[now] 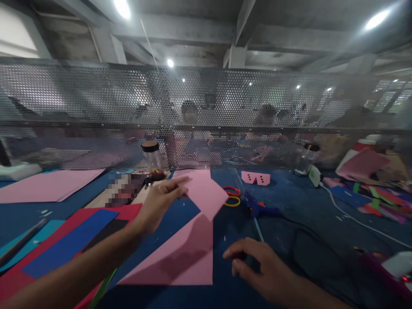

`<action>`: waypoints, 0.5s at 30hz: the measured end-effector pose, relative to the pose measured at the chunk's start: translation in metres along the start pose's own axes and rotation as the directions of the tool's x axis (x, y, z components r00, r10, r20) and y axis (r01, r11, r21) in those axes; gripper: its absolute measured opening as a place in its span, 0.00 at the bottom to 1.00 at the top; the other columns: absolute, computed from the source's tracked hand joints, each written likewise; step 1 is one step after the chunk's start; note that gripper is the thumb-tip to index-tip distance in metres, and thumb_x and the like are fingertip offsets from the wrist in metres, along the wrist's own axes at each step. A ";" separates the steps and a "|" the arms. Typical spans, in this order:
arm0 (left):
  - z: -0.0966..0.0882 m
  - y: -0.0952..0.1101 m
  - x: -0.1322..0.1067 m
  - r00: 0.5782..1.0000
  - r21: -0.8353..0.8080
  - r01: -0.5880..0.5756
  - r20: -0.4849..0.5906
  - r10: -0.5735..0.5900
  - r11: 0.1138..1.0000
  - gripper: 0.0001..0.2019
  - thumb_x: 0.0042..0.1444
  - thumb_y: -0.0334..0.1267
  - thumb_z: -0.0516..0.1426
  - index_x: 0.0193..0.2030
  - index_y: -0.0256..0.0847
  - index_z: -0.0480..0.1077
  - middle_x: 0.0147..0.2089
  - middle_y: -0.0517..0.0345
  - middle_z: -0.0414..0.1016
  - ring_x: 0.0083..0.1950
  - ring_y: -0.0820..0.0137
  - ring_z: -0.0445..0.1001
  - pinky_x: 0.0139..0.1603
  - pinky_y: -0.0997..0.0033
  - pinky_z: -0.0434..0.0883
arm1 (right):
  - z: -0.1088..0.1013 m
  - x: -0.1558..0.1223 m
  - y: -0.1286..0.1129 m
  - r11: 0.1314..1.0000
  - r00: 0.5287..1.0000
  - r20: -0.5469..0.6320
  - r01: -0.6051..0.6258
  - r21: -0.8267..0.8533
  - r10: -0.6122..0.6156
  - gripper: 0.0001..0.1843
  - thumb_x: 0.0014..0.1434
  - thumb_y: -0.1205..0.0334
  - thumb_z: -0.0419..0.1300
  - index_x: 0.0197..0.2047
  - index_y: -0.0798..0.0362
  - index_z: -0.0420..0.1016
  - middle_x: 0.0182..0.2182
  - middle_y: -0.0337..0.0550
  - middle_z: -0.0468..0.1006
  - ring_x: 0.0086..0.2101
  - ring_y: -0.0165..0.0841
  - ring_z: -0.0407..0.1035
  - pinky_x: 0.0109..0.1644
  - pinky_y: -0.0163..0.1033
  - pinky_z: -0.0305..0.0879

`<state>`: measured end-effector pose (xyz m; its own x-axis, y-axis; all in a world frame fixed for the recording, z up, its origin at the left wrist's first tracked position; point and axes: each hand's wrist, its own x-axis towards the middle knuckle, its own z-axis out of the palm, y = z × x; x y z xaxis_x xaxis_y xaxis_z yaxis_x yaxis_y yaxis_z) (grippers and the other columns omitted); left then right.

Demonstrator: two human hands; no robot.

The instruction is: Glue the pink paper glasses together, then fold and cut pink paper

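My left hand reaches over the middle of the table, its fingertips pinching the left edge of a pink sheet of paper. That sheet is raised and tilted, and a shadow falls on a larger pink sheet lying below it. My right hand hovers at the right of the larger sheet, fingers loosely bent and apart, with nothing between them. Beyond the right hand lies a blue glue gun with a pale glue stick trailing from it. Scissors with red and yellow handles are partly hidden by the raised sheet.
A small pink cutout with dark squares lies near the perforated metal screen. Glass jars stand at the back. Coloured sheets are stacked on the left, paper scraps heaped on the right. People sit behind the screen.
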<state>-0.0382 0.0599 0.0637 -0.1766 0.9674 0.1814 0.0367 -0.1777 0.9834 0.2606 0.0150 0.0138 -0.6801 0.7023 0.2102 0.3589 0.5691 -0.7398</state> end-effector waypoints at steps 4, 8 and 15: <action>-0.007 -0.016 0.057 0.998 -0.046 0.009 -0.066 -0.012 0.999 0.19 0.59 0.38 0.64 0.57 0.36 0.75 0.48 0.53 0.80 0.47 0.66 0.78 0.50 0.68 0.72 | 0.003 -0.001 0.003 0.999 0.997 0.078 0.001 -0.047 0.003 0.13 0.65 0.66 0.55 0.50 0.47 0.77 0.35 0.38 0.83 0.38 0.34 0.77 0.51 0.43 0.65; -0.011 -0.044 0.095 0.988 -0.045 0.127 -0.087 -0.131 0.991 0.17 0.66 0.42 0.60 0.59 0.39 0.69 0.58 0.48 0.73 0.52 0.59 0.76 0.51 0.52 0.77 | 0.004 0.001 0.003 0.998 0.993 0.113 -0.013 -0.067 0.021 0.16 0.61 0.70 0.56 0.50 0.48 0.77 0.35 0.38 0.83 0.37 0.34 0.77 0.51 0.42 0.65; -0.019 -0.080 0.119 0.968 0.000 0.249 -0.036 -0.249 0.969 0.18 0.66 0.42 0.60 0.59 0.39 0.69 0.59 0.49 0.73 0.53 0.58 0.76 0.51 0.52 0.76 | 0.001 0.005 -0.001 0.994 0.982 0.172 -0.063 -0.086 0.077 0.14 0.61 0.68 0.57 0.48 0.49 0.79 0.38 0.40 0.84 0.41 0.35 0.77 0.52 0.42 0.65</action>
<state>-0.0805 0.1856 0.0065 -0.2158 0.9740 -0.0687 -0.0084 0.0685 0.9976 0.2567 0.0175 0.0146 -0.7504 0.6598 0.0396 0.4545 0.5587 -0.6937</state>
